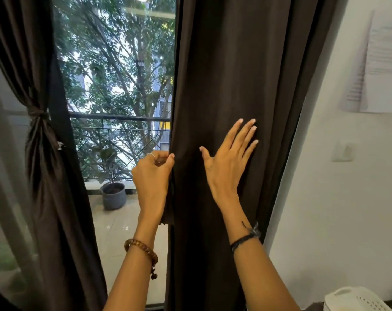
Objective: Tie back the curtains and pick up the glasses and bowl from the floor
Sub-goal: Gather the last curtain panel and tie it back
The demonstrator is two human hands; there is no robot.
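A dark brown curtain [235, 75] hangs loose over the right half of the window. My left hand [152, 173] pinches its left edge at about waist height. My right hand [229, 158] lies flat on the cloth with fingers spread and straight. The left curtain [40, 153] is gathered and bound with a tie [37, 114] at mid height. No glasses or bowl are in view.
The glass door [118, 86] between the curtains looks onto a balcony with a railing and a grey plant pot [113, 195]. A white wall with papers [379, 70] and a switch [343, 151] stands right. A white plastic basket [356, 299] sits at the bottom right.
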